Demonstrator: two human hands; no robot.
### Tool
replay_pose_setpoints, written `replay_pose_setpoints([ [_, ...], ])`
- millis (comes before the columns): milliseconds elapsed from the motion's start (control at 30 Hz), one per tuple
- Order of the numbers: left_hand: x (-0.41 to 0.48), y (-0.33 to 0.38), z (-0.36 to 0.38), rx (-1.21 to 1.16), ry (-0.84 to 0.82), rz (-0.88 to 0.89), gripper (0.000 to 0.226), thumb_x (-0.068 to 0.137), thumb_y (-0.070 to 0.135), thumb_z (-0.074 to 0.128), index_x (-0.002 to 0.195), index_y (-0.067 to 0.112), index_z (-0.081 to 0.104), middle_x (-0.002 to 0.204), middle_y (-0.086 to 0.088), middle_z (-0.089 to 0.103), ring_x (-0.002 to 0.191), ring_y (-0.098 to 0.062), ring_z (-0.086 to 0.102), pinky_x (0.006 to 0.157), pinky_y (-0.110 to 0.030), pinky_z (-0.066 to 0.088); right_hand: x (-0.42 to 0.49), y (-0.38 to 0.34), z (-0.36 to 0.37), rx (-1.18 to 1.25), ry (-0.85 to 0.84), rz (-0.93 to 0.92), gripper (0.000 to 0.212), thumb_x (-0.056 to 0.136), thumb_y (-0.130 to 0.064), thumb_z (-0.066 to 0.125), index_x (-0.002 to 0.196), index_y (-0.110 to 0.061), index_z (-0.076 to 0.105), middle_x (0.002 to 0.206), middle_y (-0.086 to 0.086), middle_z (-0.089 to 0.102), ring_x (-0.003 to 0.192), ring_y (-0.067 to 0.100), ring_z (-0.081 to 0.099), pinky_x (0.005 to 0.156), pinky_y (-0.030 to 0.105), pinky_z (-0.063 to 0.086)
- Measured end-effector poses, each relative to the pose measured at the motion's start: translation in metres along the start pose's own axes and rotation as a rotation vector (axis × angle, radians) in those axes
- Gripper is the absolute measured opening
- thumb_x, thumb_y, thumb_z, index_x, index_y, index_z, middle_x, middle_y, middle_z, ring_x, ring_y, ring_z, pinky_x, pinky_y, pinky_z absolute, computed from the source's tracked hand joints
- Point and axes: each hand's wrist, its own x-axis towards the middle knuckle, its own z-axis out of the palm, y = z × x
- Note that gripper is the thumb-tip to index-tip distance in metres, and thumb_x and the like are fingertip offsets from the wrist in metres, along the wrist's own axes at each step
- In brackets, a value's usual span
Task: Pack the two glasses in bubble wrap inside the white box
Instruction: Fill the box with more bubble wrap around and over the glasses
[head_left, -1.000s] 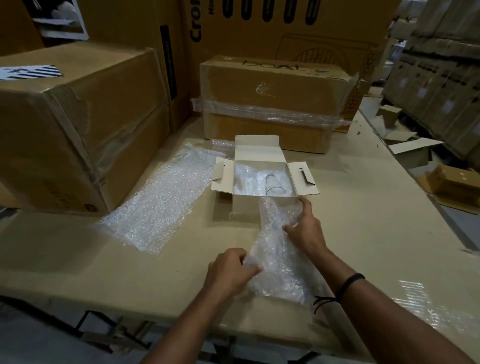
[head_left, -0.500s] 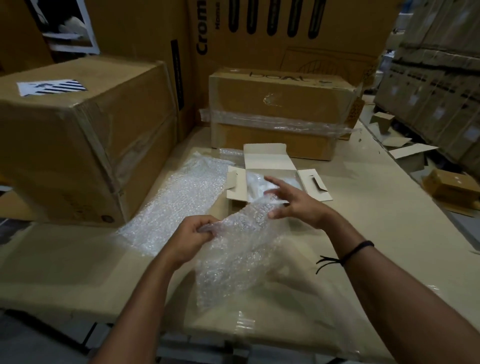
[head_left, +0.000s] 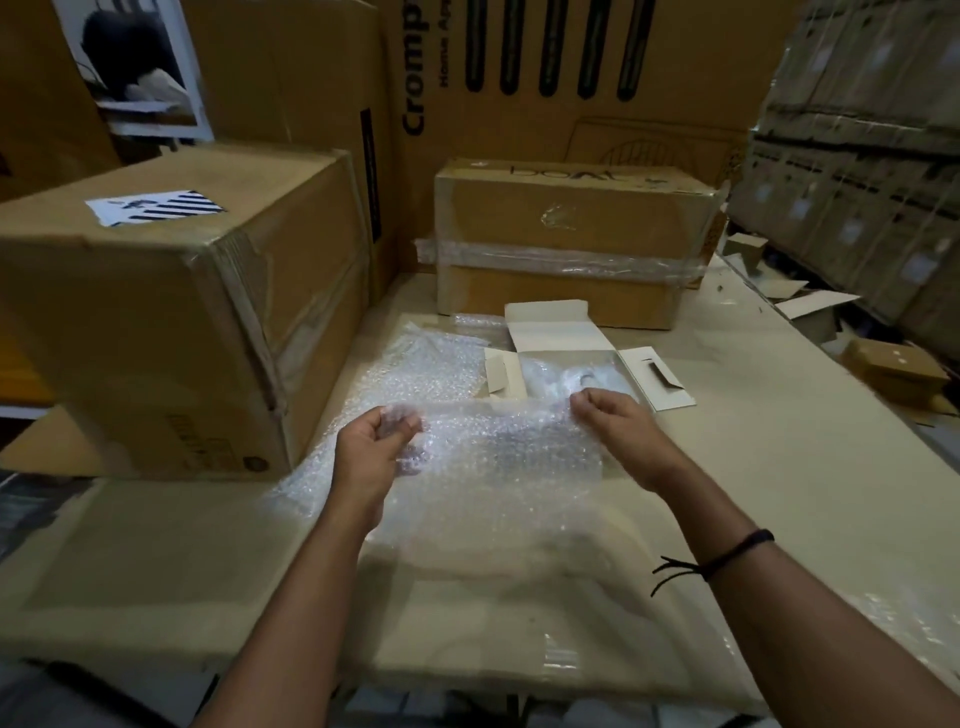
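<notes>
Crinkly, clear bubble wrap (head_left: 498, 452) stretched flat just in front of the open white box (head_left: 566, 358), pinched at its top corners by left hand (head_left: 371, 447) and right hand (head_left: 618, 426).

bare forearms, no sleeves — black cord bracelet (head_left: 727, 558) on right wrist

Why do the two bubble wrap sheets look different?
The held sheet is lifted, stretched between the left hand and right hand; the spare sheet lies on the table, untouched. The held sheet is in front of the white box; the spare one lies left of it. Both are clear and bubbly.
</notes>
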Motion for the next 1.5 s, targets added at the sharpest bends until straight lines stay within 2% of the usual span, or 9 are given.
replay_pose_setpoints([
  [133, 0.009, -0.005, 0.006, -0.022, 0.01, -0.049, 0.001, 0.091, 0.012, 0.065, 0.091, 0.013, 0.066, 0.088, -0.006, 0.07, 0.058, -0.014, 0.058, 0.051, -0.025, 0.051, -0.015, 0.017, 0.014, 0.319, -0.074, 0.195, 0.059, 0.085, -0.04, 0.072, 0.13, -0.008, 0.053, 0.128, 0.013, 0.063, 0.114, 0.027, 0.064, 0.098, 0.043, 0.05],
  [300, 0.014, -0.012, 0.002, -0.169, -0.161, -0.21, 0.043, 0.077, 0.034, 0.069, 0.115, 0.013, 0.062, 0.113, -0.006, 0.068, 0.099, -0.022, 0.065, 0.082, -0.04, 0.054, -0.026, 0.025, 0.02, 0.349, 0.039, 0.258, 0.027, 0.082, 0.002, 0.07, 0.107, -0.004, 0.062, 0.093, 0.009, 0.072, 0.085, 0.021, 0.069, 0.069, 0.029, 0.055],
  [433, 0.011, -0.03, -0.006, -0.065, -0.339, -0.457, 0.069, 0.075, 0.021, 0.074, 0.135, 0.001, 0.047, 0.13, -0.012, 0.057, 0.129, -0.033, 0.046, 0.111, -0.053, 0.033, -0.032, 0.039, 0.016, 0.425, 0.061, 0.319, 0.033, 0.083, 0.0, 0.068, 0.115, 0.0, 0.061, 0.101, 0.013, 0.073, 0.091, 0.022, 0.07, 0.079, 0.035, 0.056],
  [733, 0.004, -0.025, 0.015, -0.044, -0.125, -0.32, 0.017, 0.077, -0.009, 0.056, 0.081, 0.001, 0.069, 0.092, -0.009, 0.071, 0.079, -0.031, 0.065, 0.058, -0.033, 0.055, -0.026, 0.052, -0.013, 0.43, -0.051, 0.31, 0.028, 0.087, 0.02, 0.046, 0.084, 0.003, 0.068, 0.111, 0.019, 0.069, 0.101, 0.027, 0.067, 0.089, 0.043, 0.055],
  [867, 0.008, -0.02, 0.016, -0.041, -0.291, -0.302, 0.031, 0.089, 0.0, 0.039, 0.075, 0.016, 0.062, 0.104, -0.007, 0.07, 0.086, -0.031, 0.066, 0.064, -0.038, 0.055, -0.016, 0.063, -0.038, 0.375, -0.131, 0.377, 0.036, 0.071, 0.015, 0.039, 0.068, -0.003, 0.071, 0.101, 0.009, 0.071, 0.091, 0.036, 0.053, 0.074, 0.04, 0.043],
  [1000, 0.007, -0.028, 0.019, -0.21, -0.383, -0.422, 0.038, 0.094, -0.003, 0.031, 0.113, 0.012, 0.061, 0.102, -0.019, 0.066, 0.083, -0.033, 0.066, 0.067, -0.04, 0.057, -0.016, 0.064, -0.049, 0.377, -0.093, 0.402, 0.045, 0.077, 0.017, 0.029, 0.062, 0.0, 0.068, 0.079, 0.018, 0.063, 0.065, 0.026, 0.056, 0.058, 0.031, 0.046],
  [1167, 0.016, -0.035, 0.032, -0.214, -0.408, -0.487, 0.054, 0.095, 0.051, 0.044, 0.133, 0.014, 0.054, 0.134, -0.006, 0.053, 0.125, -0.029, 0.05, 0.101, -0.052, 0.043, -0.012, 0.064, -0.062, 0.666, -0.09, 0.431, 0.033, 0.083, -0.006, 0.039, 0.073, 0.011, 0.065, 0.077, 0.022, 0.063, 0.059, 0.027, 0.063, 0.052, 0.03, 0.056],
  [1333, 0.021, -0.032, 0.051, 0.037, -0.397, -0.336, 0.041, 0.073, -0.011, 0.069, 0.113, -0.005, 0.063, 0.106, -0.023, 0.07, 0.099, -0.039, 0.067, 0.082, -0.041, 0.058, -0.005, 0.084, -0.071, 0.308, -0.129, 0.383, 0.037, 0.068, -0.003, 0.083, 0.097, -0.01, 0.061, 0.105, 0.007, 0.059, 0.081, 0.026, 0.055, 0.071, 0.037, 0.043],
  [1500, 0.042, -0.025, 0.075, 0.21, -0.285, -0.009, 0.021, 0.079, -0.014, 0.066, 0.081, 0.007, 0.07, 0.089, -0.006, 0.074, 0.088, -0.018, 0.069, 0.083, -0.035, 0.055, 0.0, 0.069, -0.077, 0.232, -0.151, 0.343, 0.054, 0.071, 0.004, 0.081, 0.115, -0.022, 0.066, 0.131, 0.003, 0.055, 0.108, 0.026, 0.06, 0.09, 0.047, 0.045],
])
